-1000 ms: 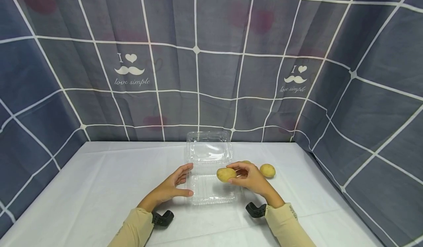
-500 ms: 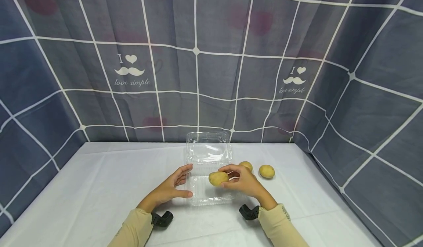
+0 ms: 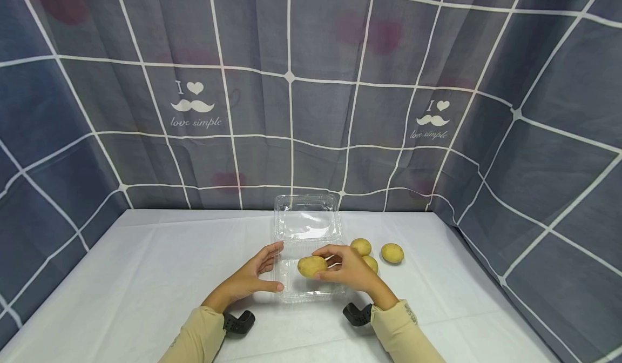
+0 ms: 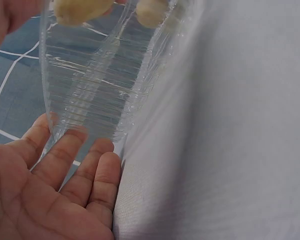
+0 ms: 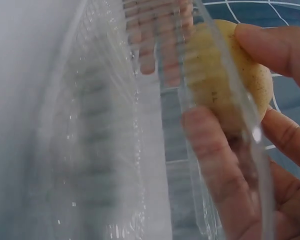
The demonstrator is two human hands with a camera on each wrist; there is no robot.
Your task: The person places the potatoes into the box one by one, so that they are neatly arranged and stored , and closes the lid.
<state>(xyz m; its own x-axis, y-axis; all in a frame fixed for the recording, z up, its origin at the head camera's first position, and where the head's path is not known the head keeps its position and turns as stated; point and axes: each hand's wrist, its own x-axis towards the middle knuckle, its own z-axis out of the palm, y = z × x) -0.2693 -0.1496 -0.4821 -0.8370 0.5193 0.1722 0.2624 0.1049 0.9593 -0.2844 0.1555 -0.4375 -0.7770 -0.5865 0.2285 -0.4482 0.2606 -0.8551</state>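
My right hand [image 3: 352, 270] pinches a yellow potato [image 3: 311, 266] between thumb and fingers, over the base of a clear plastic clamshell box [image 3: 292, 288]. In the right wrist view, that potato [image 5: 225, 65] shows partly through the ribbed clear wall. At the box's left side, my left hand [image 3: 250, 275] has its fingers and thumb spread apart. Its fingertips [image 4: 76, 133] come right at the ribbed wall in the left wrist view. The box's lid [image 3: 307, 223] is hinged back, away from me.
Several more potatoes lie right of the box: one at the back [image 3: 360, 246], one partly behind my right hand [image 3: 372, 264], and another further right [image 3: 393, 253]. The white-covered table [image 3: 184, 266] ends at a grey checked curtain [image 3: 252, 109].
My right hand has carried the potato left and slightly toward me, deeper over the box base, uncovering potatoes behind it. My left hand has stayed in place.
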